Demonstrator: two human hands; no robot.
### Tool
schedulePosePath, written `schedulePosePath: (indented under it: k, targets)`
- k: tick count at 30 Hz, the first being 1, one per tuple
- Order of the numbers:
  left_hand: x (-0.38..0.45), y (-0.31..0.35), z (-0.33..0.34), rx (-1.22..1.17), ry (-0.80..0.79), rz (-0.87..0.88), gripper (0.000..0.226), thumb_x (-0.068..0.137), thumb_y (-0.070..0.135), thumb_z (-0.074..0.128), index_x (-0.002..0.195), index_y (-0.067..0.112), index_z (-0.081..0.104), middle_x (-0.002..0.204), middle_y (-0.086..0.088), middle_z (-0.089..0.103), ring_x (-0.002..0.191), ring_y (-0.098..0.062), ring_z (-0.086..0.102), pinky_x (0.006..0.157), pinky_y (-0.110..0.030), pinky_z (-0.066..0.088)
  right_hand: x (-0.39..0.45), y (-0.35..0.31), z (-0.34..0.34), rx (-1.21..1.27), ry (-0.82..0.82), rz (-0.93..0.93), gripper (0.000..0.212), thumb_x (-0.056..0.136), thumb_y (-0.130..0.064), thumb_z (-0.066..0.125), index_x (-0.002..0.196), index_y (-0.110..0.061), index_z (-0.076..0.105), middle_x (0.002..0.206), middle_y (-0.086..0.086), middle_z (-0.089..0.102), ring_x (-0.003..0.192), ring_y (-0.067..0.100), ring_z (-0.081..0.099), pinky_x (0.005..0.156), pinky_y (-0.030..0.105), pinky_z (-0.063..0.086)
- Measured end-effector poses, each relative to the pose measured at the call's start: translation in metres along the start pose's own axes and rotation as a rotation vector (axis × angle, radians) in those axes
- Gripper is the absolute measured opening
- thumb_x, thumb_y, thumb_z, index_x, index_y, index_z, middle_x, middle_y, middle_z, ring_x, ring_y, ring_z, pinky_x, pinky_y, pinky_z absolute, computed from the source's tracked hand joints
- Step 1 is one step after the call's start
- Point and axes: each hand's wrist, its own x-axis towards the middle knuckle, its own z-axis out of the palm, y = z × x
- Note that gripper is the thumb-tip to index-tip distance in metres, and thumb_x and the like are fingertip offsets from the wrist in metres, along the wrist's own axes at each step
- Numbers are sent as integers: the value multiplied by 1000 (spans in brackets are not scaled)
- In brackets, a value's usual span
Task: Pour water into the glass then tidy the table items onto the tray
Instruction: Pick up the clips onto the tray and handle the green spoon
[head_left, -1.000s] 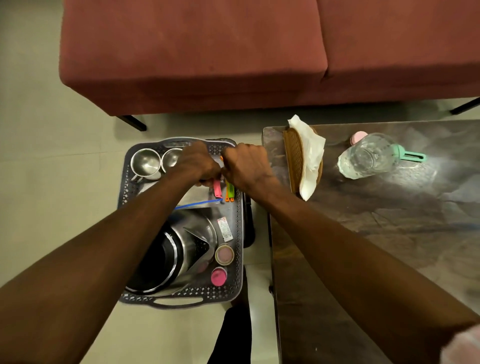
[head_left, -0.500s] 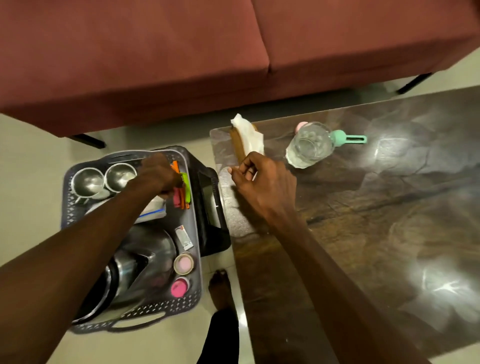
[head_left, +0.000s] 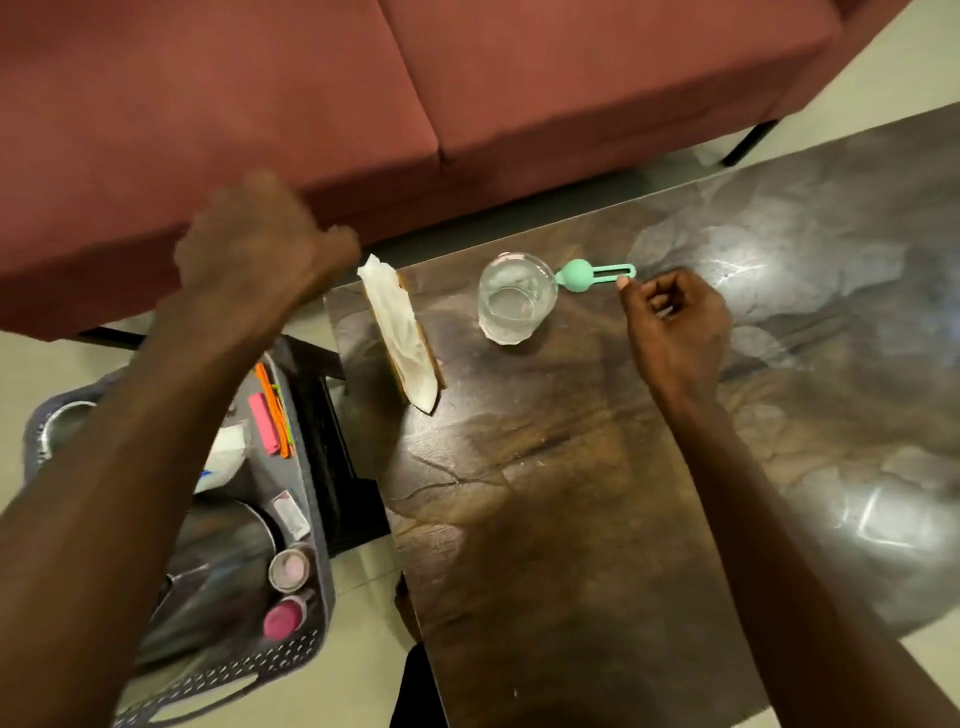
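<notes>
Table (head_left: 597, 493): dark wood-look top, glossy, light glare toward 3 o'clock. Glass (head_left: 514, 306): clear, shiny. Mint tool (head_left: 597, 273) at glass's 2 o'clock: matt plastic. Napkin (head_left: 400, 332): white paper, crinkled. Tray (head_left: 311, 613) at 8 o'clock: grey perforated plastic. Kettle (head_left: 218, 561) in it: polished metal. Sofa (head_left: 363, 104) at 12 o'clock: red cloth, matt.

The left forearm (head_left: 119, 467) covers much of the grey tray (head_left: 311, 613), hiding most of the steel cups (head_left: 62, 421) and kettle (head_left: 218, 566) in it. The left hand (head_left: 254, 244) is motion-blurred, so its grip cannot be read. The worktop (head_left: 571, 519) runs off the right edge of the picture.
</notes>
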Motion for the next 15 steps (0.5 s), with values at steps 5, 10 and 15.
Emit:
schedulePosePath:
  k: [5,10,15]
  targets:
    - [-10,71,32,-149,-144,277,28,72,30,71,98,27,62,93,0,65,82,-22,62,78,-41,53,42,27,6,-120,-205,-26,20,86,-21,62,106,-21,61,97,-3,66,86,20,63,80,41,55]
    - [-10,100,85,111,-267,360,96,63,54,82,142,26,33,140,-2,42,121,-29,52,92,-43,45,64,37,17,-309,-423,-149,46,81,-11,65,125,-13,54,125,10,57,117,30,51,95,37,43]
    - [-9,106,109,202,-249,337,113,50,62,85,143,24,32,141,-5,40,123,-33,51,92,-45,45,76,43,26,-455,-497,-276,53,84,-12,64,135,-17,49,133,9,55,124,31,48,101,40,36]
